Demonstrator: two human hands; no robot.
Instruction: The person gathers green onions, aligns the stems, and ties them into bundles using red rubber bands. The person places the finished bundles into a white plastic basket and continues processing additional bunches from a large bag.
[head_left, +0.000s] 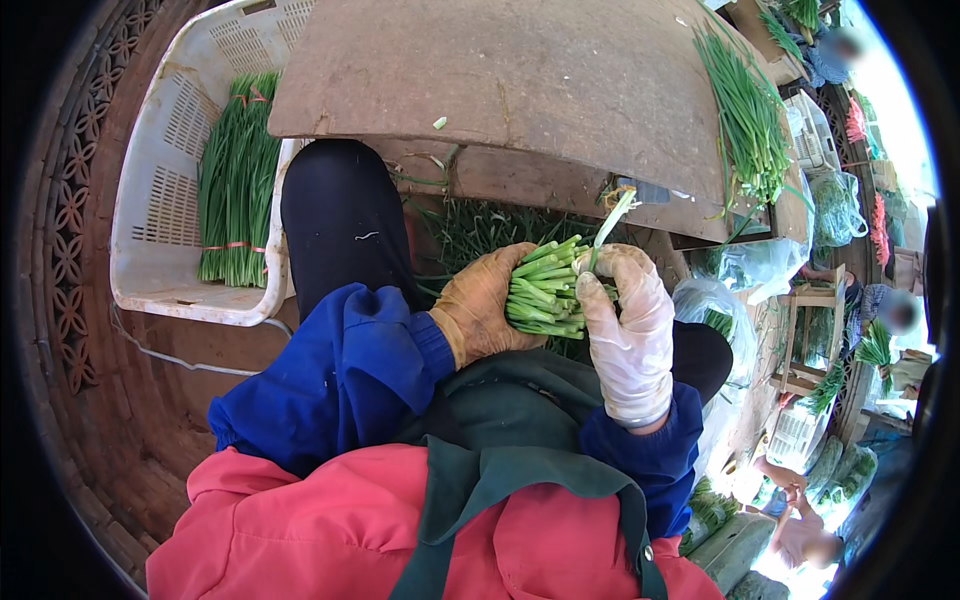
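Note:
In my left hand (487, 307), gloved in stained tan, is a thick bunch of green stalks (546, 291), likely garlic chives, with their cut pale ends facing right. My right hand (626, 322), in a whitish glove, pinches a single stalk (613, 225) between thumb and forefinger at the edge of the bunch. That stalk's pale root end sticks up past my fingers. The rest of the bunch is hidden behind my hands. Beyond them, loose chives (746, 120) lie on the right end of a worn wooden table (480, 67).
A white plastic crate (169, 225) at the left holds banded chive bundles (238, 187). Leaf scraps (495, 232) lie below the table edge. Clear plastic bags (716, 300) stand at my right. Several people work farther right, beside a wooden chair (814, 322).

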